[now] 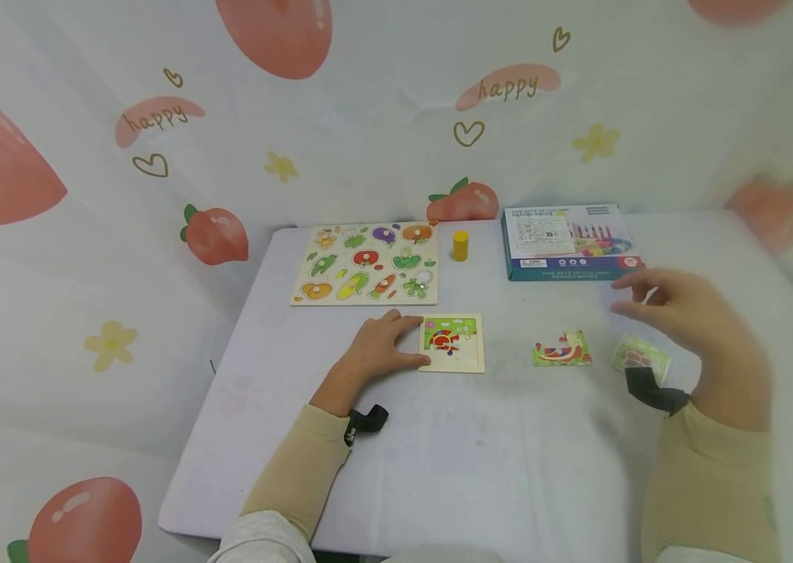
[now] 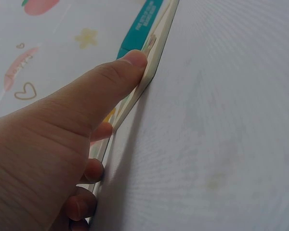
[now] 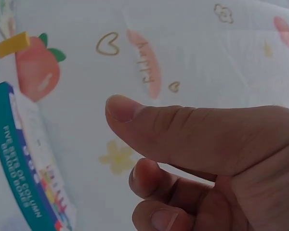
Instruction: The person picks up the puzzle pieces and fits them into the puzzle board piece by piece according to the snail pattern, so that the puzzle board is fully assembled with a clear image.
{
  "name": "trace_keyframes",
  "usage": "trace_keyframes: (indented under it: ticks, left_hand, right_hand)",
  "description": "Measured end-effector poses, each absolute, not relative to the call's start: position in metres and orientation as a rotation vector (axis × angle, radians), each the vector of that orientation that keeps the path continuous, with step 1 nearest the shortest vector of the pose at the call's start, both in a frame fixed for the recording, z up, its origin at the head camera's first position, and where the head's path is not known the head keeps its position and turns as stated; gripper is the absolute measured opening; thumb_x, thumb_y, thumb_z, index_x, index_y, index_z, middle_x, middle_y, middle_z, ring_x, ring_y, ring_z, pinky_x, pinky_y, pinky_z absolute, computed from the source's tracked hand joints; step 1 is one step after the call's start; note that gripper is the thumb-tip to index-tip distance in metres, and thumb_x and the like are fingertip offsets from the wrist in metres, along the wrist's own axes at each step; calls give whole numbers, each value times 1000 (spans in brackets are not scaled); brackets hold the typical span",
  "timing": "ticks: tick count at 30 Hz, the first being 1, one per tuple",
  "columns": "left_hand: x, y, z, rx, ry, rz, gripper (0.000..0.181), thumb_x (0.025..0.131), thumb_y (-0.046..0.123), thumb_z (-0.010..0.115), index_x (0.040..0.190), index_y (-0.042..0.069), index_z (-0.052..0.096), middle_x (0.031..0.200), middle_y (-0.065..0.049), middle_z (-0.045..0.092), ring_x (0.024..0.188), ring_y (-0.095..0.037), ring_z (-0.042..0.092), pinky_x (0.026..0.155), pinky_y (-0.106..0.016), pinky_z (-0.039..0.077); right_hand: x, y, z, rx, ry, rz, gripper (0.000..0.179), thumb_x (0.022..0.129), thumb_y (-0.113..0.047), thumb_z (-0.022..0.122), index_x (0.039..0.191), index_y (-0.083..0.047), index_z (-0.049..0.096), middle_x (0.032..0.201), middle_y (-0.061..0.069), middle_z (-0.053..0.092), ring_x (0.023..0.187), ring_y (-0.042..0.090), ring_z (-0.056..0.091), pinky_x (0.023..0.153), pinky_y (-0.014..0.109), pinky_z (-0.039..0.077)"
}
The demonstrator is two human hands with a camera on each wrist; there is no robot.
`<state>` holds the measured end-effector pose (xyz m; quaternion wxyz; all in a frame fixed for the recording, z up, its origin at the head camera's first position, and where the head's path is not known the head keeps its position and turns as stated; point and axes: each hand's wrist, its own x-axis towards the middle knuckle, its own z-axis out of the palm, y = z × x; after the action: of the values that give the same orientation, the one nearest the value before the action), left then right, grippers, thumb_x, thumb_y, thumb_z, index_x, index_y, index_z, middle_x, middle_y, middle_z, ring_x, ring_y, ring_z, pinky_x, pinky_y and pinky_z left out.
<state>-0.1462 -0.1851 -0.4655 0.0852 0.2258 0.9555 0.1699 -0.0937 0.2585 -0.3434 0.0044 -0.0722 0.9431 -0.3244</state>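
Note:
On the table lies a small square wooden puzzle board (image 1: 470,356), part of its picture filled in along the top and left. My left hand (image 1: 378,348) holds it by the left side, thumb (image 2: 132,60) at the near corner and a finger at the far one. My right hand (image 1: 685,309) is raised over the table's right side, thumb and fingers loosely bent with nothing between them. Below it lies a green picture card or piece (image 1: 643,352), partly covered by the wrist camera. Left of that are colourful puzzle pieces (image 1: 561,350) lying together.
A larger wooden vegetable puzzle board (image 1: 364,263) lies at the back left. Beside it stands a yellow cylinder (image 1: 461,245). A flat teal-edged box (image 1: 568,242) lies at the back right, near the right hand. Patterned cloth (image 1: 382,102) hangs behind the table.

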Motion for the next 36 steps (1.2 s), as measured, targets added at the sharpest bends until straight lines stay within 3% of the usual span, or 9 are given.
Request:
trace_keyframes:
  ticks: [14, 21, 24, 30, 36]
  left_hand:
    - [-146, -185, -464, 660, 2851, 508, 83, 80, 67, 77, 150, 27, 55, 107, 3, 53, 81, -21, 44, 72, -32, 39]
    - [-145, -186, -465, 660, 2849, 521, 83, 80, 68, 77, 150, 27, 56, 109, 3, 54, 82, -21, 45, 74, -33, 40]
    - [-145, -186, -465, 661, 2851, 525, 83, 80, 68, 77, 150, 27, 56, 110, 3, 55, 83, -21, 45, 74, -34, 41]
    - [-145, -186, -466, 654, 2853, 520, 83, 80, 69, 76, 150, 27, 55, 110, 3, 55, 84, -20, 45, 75, -34, 40]
    - [-146, -186, -465, 657, 2847, 516, 84, 80, 68, 76, 150, 27, 55, 110, 3, 55, 83, -21, 45, 74, -34, 40]
  right_hand:
    - [-120, 271, -382, -165, 2686, -934, 48, 97, -37, 73, 131, -5, 65, 108, 12, 56, 100, 30, 49, 79, 38, 44]
    - [-128, 272, -406, -216, 2570, -1033, 39, 94, -22, 76, 126, -1, 68, 89, 5, 56, 82, 18, 51, 70, 30, 44]
    - [-130, 268, -411, -161, 2473, -1063, 41, 93, -22, 76, 127, -1, 67, 87, 6, 55, 75, 20, 53, 66, 33, 46]
    - [-132, 256, -418, -44, 2402, -986, 47, 90, -28, 78, 128, -4, 66, 106, 14, 56, 93, 30, 53, 72, 37, 46]
    - [-135, 250, -420, 10, 2378, -969, 47, 87, -26, 81, 123, -1, 63, 103, 14, 56, 95, 30, 50, 72, 38, 44]
